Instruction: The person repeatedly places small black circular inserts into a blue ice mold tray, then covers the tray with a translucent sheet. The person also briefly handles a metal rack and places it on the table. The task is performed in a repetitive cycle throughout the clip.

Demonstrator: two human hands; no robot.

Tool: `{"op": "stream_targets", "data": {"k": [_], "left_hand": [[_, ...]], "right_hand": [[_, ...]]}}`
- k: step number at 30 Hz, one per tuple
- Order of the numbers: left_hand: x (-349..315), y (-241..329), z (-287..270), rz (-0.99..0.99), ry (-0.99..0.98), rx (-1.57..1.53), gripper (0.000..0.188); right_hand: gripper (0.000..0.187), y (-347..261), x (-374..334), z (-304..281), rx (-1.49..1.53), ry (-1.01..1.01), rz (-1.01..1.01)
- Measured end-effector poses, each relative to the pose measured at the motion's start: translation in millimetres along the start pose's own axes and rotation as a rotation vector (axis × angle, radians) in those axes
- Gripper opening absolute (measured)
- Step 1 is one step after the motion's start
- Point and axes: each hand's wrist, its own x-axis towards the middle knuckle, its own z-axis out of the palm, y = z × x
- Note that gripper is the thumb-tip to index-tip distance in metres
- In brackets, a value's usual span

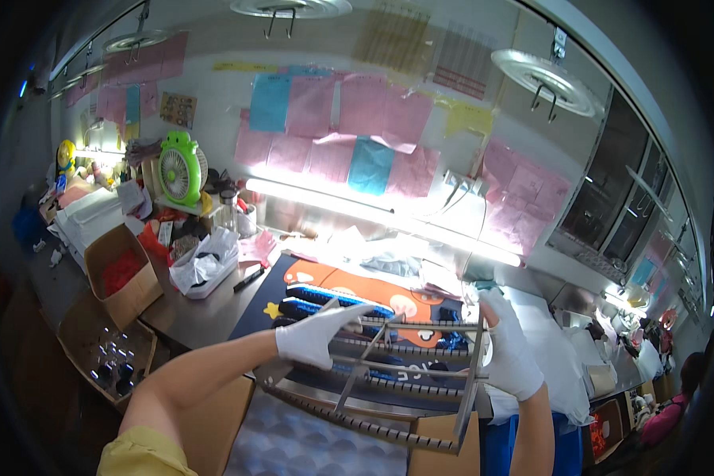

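A grey metal rack (357, 370) with several toothed bars is tilted above the worktable, between my two white-gloved hands. My left hand (316, 335) is at its left end, thumb stretched out and the other fingers partly hidden against the frame. At the right end, my right hand (514, 353) is closed round the end bar. Under and behind the rack lie several long, shiny blue-and-black pieces (337, 297) in rows. They rest on a dark mat with an orange pattern (317, 274); the bars partly hide them.
A cardboard box with red contents (123, 270) and a white plastic bag (206, 262) stand left. Lower left is a box of dark glossy pieces (115, 369). White sheeting (531, 317) covers the right side. A lit tube (381, 220) runs behind; a person (666, 416) is far right.
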Motion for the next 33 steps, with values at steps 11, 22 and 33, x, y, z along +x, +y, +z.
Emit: {"op": "stream_targets", "data": {"k": [11,22,33], "left_hand": [[-104.1,6.2,-135.5,0.186,0.564,-0.098,0.096],[-277.0,-46.8,-94.2,-0.152,1.176,0.03,0.043],[-234.0,-31.2,-43.3,-0.233,1.082,0.153,0.043]], "right_hand": [[0.058,-80.3,139.4,-107.6,0.066,0.14,0.063],[0.061,41.4,147.0,-218.9,-0.745,0.877,0.201],[0.057,140.4,173.6,-193.4,-0.736,0.941,0.002]]}}
